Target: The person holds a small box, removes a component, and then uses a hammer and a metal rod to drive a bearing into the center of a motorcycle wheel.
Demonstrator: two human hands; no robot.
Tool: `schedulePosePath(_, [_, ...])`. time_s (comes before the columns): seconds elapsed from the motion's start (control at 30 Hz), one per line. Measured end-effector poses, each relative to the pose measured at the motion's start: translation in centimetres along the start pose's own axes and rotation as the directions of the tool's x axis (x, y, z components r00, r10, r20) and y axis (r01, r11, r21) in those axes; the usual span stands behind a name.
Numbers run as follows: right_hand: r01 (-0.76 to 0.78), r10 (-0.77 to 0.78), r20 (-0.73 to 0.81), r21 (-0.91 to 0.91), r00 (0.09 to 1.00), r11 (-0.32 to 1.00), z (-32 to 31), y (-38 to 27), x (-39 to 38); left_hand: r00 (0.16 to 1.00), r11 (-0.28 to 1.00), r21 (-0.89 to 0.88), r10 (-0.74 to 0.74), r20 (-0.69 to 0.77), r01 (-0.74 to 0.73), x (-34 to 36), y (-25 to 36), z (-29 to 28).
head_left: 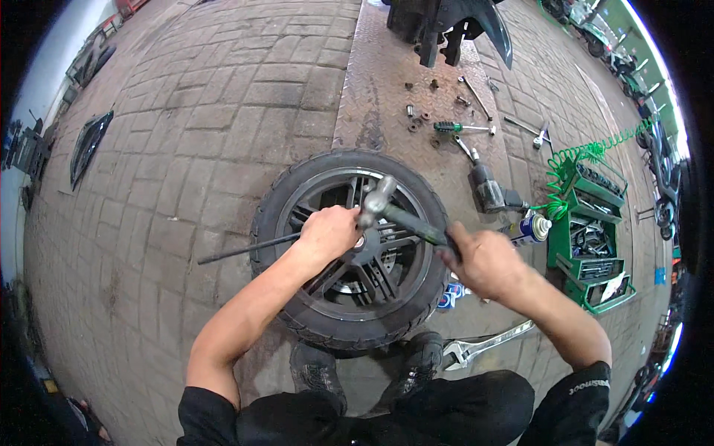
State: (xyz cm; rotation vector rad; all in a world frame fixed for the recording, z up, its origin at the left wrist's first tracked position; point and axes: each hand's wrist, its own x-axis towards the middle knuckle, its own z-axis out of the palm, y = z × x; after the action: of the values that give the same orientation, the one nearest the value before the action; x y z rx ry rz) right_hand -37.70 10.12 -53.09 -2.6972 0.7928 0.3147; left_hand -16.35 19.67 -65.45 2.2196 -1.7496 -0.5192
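A black-tyred wheel (pixel 429 189) with a dark spoked rim lies flat on the ground in front of my boots. Over its hub, my left hand (pixel 331 229) is closed round a long dark metal rod (pixel 245 253). One end of the rod sticks out to the left past the tyre; the end under my fingers is hidden. My right hand (pixel 487 264) grips the handle of a ball-peen hammer (pixel 405 219) from the right. The hammer's head is just above and beside my left fingers; whether it touches anything I cannot tell.
Right of the wheel are an impact wrench (pixel 487 186), a spray can (pixel 529 229), a large adjustable wrench (pixel 487 344) and an open green toolbox (pixel 558 253). Beyond it, a metal plate (pixel 364 97) bears a ratchet (pixel 462 128) and several small parts. A coiled green hose (pixel 587 154) runs off rightward.
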Motion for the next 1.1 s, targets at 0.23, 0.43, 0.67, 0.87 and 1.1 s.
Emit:
schedulePosePath(0.23, [0.101,-0.009,-0.375,0.226,0.927,0.969,-1.2,-1.2,-1.3,1.000,1.000,0.020,0.009,0.007,-0.009,0.2,-0.2,0.6])
schedulePosePath(0.43, [0.092,-0.061,-0.271,0.104,0.961,0.990,-1.0,0.2,-0.7,0.999,0.999,0.027,-0.029,0.029,0.028,-0.1,-0.3,0.5])
schedulePosePath(0.67, [0.037,-0.018,-0.150,0.122,0.989,0.992,3.0,2.0,-0.3,0.999,0.998,0.049,0.040,0.015,-0.041,0.7,1.0,0.9])
schedulePosePath(0.87, [0.117,-0.036,-0.377,0.194,0.925,0.974,-2.4,-1.1,-1.9,0.999,0.999,0.030,-0.037,0.028,0.036,-0.4,0.3,-0.4])
schedulePosePath(1.1, [0.079,-0.033,-0.210,0.214,0.977,0.974,-1.2,-1.3,-2.5,0.999,0.998,-0.038,-0.050,-0.004,0.050,-1.7,-0.7,-0.1])
